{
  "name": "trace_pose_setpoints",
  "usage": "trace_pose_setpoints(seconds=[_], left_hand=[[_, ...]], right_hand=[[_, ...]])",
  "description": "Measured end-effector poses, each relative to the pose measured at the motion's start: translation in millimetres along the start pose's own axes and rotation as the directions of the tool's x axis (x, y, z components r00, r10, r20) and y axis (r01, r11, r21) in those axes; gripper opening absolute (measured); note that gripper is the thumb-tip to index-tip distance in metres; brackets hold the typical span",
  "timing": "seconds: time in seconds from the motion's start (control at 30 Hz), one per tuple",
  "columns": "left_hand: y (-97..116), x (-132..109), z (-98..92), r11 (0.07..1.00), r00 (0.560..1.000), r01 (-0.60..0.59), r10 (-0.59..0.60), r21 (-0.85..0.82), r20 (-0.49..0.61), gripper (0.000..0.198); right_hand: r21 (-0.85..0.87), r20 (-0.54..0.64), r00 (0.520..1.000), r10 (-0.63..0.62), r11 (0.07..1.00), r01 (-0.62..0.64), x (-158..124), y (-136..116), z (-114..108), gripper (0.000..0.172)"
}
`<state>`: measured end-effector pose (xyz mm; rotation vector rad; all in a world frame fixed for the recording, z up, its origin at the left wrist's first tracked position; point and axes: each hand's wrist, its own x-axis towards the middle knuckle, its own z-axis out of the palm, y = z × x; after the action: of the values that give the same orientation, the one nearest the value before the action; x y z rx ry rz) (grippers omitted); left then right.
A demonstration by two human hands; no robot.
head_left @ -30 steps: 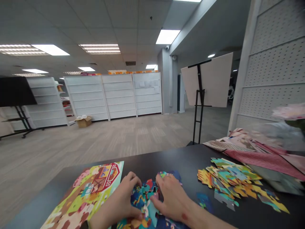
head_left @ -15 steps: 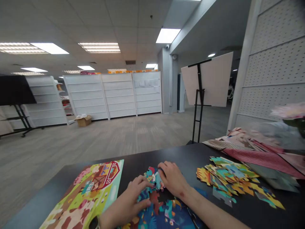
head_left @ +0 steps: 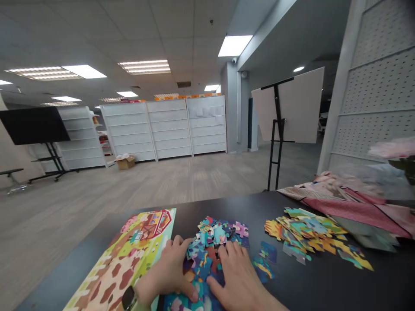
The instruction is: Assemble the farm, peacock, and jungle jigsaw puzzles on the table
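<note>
Both my hands lie flat on a loose heap of colourful jigsaw puzzle pieces (head_left: 215,237) in the middle of the table. My left hand (head_left: 167,270) rests on the heap's left side, with a smartwatch (head_left: 129,298) on its wrist, beside a farm picture board (head_left: 129,255) showing a red barn. My right hand (head_left: 235,276) lies spread on the lower right of the heap. A small group of blue and teal pieces (head_left: 266,261) sits just right of it. The heap's lower part is hidden under my hands.
A larger pile of yellow and teal puzzle pieces (head_left: 308,235) lies on the black table (head_left: 308,287) to the right. Pink patterned cloth (head_left: 352,211) covers the far right corner. Beyond the table are an easel with a white board (head_left: 288,106) and white shelving (head_left: 165,129).
My right hand has slid down from the top of the heap, uncovering its upper pieces. Both hands now lie wider apart, and the view has shifted slightly.
</note>
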<state>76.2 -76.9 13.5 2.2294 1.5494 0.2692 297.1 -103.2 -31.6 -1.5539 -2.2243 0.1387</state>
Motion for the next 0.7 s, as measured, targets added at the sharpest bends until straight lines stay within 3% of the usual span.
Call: trace_pose_setpoints(seconds=[0.13, 0.23, 0.33, 0.47, 0.57, 0.63, 0.7], left_hand=[[1, 2, 0.6, 0.996, 0.994, -0.059, 0.052, -0.064, -0.100, 0.102], [-5, -1, -2.6, 0.994, 0.978, -0.079, 0.062, -0.081, -0.201, 0.076], [-14, -6, -8.4, 0.990, 0.946, -0.119, 0.091, -0.071, -0.311, 0.048], [-7, -5, -9.7, 0.973, 0.938, -0.163, 0.102, -0.161, -0.330, 0.028], [13, 4, -1.2, 0.950, 0.931, -0.255, 0.191, -0.179, -0.313, 0.030], [23, 8, 5.8, 0.945, 0.928, -0.302, 0.262, -0.128, -0.264, 0.041], [24, 8, 11.2, 0.956, 0.932, -0.280, 0.249, -0.085, -0.263, 0.048]], right_hand=[[0.008, -0.001, 0.996, -0.084, 0.996, 0.084, 10, 3, -12, 0.050], [0.006, 0.068, 0.979, -0.192, 0.981, 0.192, 20, 15, -20, 0.038], [-0.003, 0.104, 0.970, -0.219, 0.975, 0.221, 29, 27, -29, 0.029], [0.007, 0.091, 0.968, -0.235, 0.972, 0.236, 35, 30, -38, 0.020], [0.015, 0.088, 0.961, -0.264, 0.965, 0.263, 36, 28, -40, 0.012], [-0.011, 0.062, 0.970, -0.236, 0.971, 0.237, 39, 28, -42, 0.014], [-0.038, 0.028, 0.982, -0.189, 0.981, 0.190, 46, 30, -44, 0.022]])
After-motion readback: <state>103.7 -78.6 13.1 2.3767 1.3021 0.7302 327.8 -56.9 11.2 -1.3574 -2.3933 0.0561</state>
